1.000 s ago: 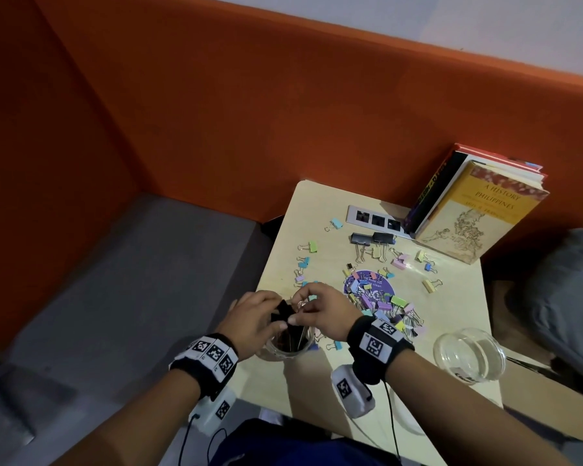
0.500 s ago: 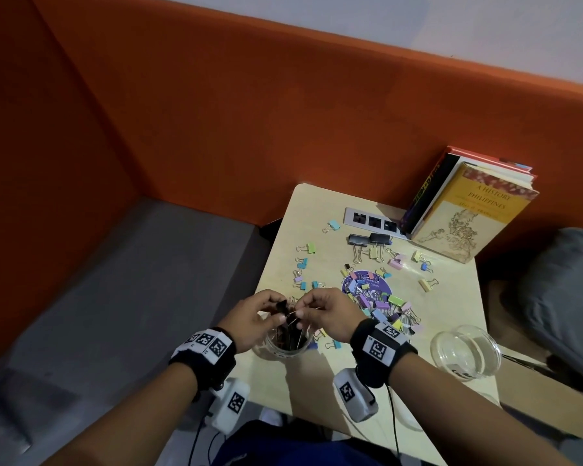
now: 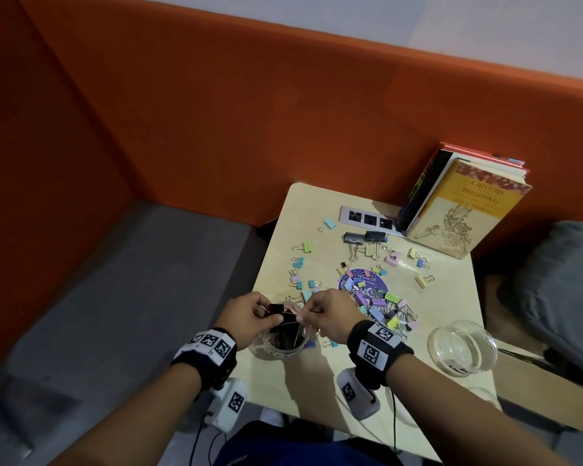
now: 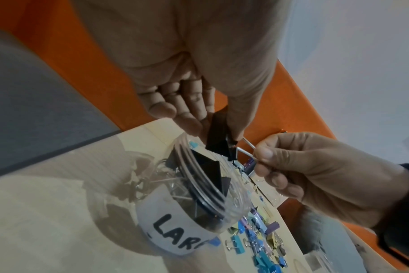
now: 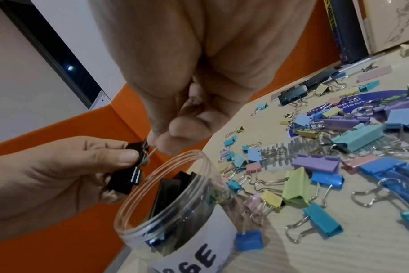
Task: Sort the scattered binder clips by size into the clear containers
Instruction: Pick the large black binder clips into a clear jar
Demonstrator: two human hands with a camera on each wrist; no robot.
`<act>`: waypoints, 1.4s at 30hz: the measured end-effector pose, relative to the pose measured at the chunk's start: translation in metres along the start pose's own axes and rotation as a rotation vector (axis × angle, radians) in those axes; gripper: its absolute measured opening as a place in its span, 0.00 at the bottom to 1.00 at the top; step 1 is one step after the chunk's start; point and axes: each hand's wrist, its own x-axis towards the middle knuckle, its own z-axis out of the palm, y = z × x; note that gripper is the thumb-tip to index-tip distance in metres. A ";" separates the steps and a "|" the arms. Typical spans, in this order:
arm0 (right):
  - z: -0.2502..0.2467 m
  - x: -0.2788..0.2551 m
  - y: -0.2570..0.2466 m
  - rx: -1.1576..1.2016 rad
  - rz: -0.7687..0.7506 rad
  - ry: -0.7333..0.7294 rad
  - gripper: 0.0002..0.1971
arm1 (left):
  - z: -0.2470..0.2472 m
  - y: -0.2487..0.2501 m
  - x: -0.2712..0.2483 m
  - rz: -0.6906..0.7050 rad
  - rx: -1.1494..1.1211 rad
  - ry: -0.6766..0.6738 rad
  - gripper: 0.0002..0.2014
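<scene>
A clear jar (image 3: 283, 344) (image 4: 199, 199) (image 5: 175, 212) labelled LARGE stands at the table's near left and holds several black clips. Just above its mouth my left hand (image 3: 249, 314) (image 5: 58, 175) grips the body of a large black binder clip (image 3: 278, 317) (image 4: 218, 140) (image 5: 131, 173). My right hand (image 3: 323, 314) (image 4: 315, 166) pinches that clip's wire handle (image 4: 246, 150). A heap of pastel binder clips (image 3: 377, 304) (image 5: 315, 166) lies right of the jar. Two more black clips (image 3: 364, 237) lie further back. A second clear container (image 3: 461, 346) stands at the near right.
Books (image 3: 458, 206) lean against the orange partition (image 3: 249, 112) at the table's far right. A socket panel (image 3: 367, 217) is set in the tabletop (image 3: 283, 381) beside them. Small clips (image 3: 300, 264) are scattered along the left side. A grey cushion (image 3: 559, 280) lies right of the table.
Both hands have stayed over the jar, working the black clip between them. The head view has shifted slightly.
</scene>
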 end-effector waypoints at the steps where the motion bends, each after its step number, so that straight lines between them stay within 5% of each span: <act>1: -0.001 0.000 -0.001 -0.008 -0.002 -0.016 0.04 | 0.000 0.000 0.000 -0.001 0.004 0.003 0.12; 11: -0.001 0.003 -0.004 -0.185 0.022 -0.092 0.09 | -0.006 -0.005 -0.008 0.227 0.166 -0.051 0.08; 23: 0.013 0.009 -0.015 -0.378 -0.033 -0.107 0.08 | 0.002 -0.015 -0.002 0.179 0.349 -0.069 0.10; 31: 0.019 0.010 -0.018 -0.393 -0.062 -0.134 0.05 | -0.002 -0.014 -0.003 0.241 0.332 -0.223 0.38; 35: 0.023 0.008 -0.013 -0.280 -0.101 -0.209 0.02 | 0.003 -0.017 -0.005 0.235 0.384 -0.203 0.35; 42: 0.013 0.012 -0.009 -0.164 -0.077 -0.069 0.05 | 0.002 -0.013 -0.008 0.241 0.337 -0.193 0.30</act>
